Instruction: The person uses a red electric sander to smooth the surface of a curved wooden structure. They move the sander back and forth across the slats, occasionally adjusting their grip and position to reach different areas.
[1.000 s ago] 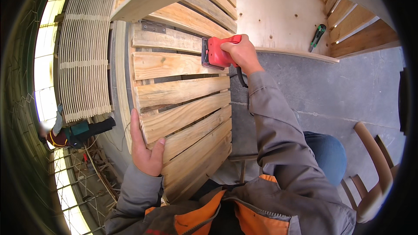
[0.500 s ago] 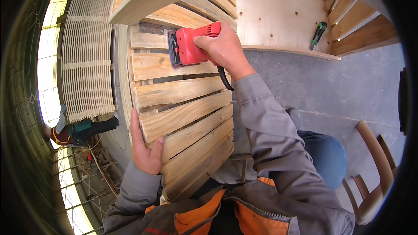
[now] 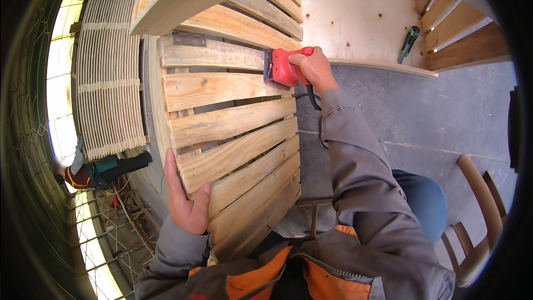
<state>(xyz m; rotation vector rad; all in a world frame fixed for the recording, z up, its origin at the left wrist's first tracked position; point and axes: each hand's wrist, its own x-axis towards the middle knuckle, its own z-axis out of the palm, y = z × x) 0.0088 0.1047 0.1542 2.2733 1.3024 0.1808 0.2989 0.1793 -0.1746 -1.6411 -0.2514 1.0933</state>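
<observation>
Right hand [image 3: 316, 70] wraps closed around red sander [image 3: 285, 69], upper centre; left hand [image 3: 190, 211], spread half-open, rests on slatted panel [image 3: 233, 117], left of centre; flat, even pressure along grain seems best.

The sander [image 3: 285, 69] sits at one o'clock on the slatted panel [image 3: 233, 116]. From it, a knife [image 3: 410, 41] lies on plywood [image 3: 344, 14] near three, a chair [image 3: 486, 200] stands at four, the left hand [image 3: 190, 208] rests at seven.
</observation>
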